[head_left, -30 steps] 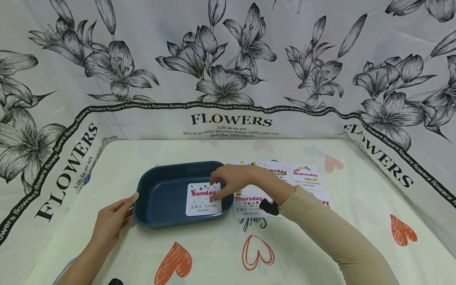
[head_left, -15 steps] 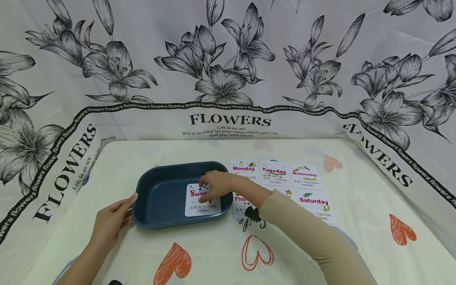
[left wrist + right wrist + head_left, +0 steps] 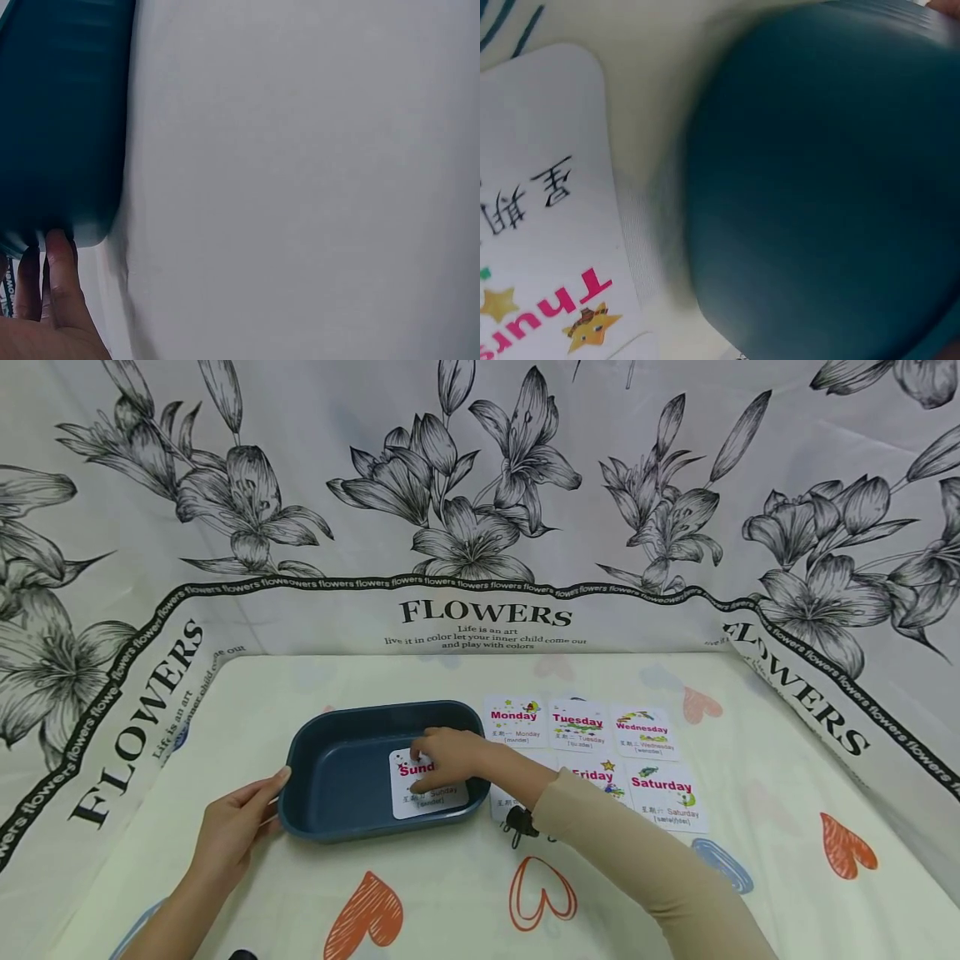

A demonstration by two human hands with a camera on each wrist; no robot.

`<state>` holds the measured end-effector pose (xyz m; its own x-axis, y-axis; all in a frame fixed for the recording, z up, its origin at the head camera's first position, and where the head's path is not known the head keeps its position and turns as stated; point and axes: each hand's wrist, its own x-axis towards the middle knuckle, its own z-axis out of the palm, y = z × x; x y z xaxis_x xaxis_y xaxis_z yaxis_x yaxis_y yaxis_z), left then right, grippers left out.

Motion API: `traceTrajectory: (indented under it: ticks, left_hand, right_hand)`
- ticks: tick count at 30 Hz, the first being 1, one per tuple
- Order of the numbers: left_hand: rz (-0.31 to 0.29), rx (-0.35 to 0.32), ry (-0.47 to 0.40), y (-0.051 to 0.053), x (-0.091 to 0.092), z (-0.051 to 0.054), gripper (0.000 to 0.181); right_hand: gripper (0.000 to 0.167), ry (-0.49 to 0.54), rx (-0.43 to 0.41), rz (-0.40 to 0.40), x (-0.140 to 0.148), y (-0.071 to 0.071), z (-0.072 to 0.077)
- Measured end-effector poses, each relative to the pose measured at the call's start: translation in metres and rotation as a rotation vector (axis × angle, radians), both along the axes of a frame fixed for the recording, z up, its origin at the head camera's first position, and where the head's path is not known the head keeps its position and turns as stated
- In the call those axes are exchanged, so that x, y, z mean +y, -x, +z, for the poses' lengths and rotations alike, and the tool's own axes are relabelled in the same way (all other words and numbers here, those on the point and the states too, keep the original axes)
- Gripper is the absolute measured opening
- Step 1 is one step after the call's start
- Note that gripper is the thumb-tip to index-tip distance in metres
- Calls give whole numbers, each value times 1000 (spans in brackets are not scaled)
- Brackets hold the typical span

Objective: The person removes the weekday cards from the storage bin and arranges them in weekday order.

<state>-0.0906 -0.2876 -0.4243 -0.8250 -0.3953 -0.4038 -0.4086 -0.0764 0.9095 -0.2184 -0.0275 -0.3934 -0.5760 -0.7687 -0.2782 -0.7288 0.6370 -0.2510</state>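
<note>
My left hand (image 3: 234, 827) holds the left end of a dark blue plastic tray (image 3: 330, 827), thumb at its rim. In the left wrist view, the left fingers (image 3: 64, 277) press on the tray's outer wall. A white card printed "Sunday" (image 3: 405, 806) lies inside the tray's right end. Over that card is my right hand (image 3: 453, 756), with thumb and bent forefinger spread apart near its left part. Whether the fingertips touch the card is hard to tell. The hand covers part of the lettering.
Weekday cards lie in two rows right of the tray, among them Monday (image 3: 513, 720), Tuesday (image 3: 577, 725), Wednesday (image 3: 643, 731), Friday (image 3: 596, 777) and Saturday (image 3: 666, 793). My right forearm partly covers the Thursday card (image 3: 551, 195). A flower-printed cloth (image 3: 487, 543) stands behind.
My right hand has moved left across the Sunday card, from its right edge toward its left part. The card has turned slightly. My left hand stays on the tray.
</note>
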Motion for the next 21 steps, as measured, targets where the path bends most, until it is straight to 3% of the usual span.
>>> traceTrajectory:
  ticks: [11,21]
  left_hand:
    - [-3,2,-8,1,1,0,14]
    - [9,-17,22,1,1,-2,20]
  right_hand:
    - [72,-25,113,4,-3,-2,-11]
    - [91,-10,138,20,-1,-1,-18]
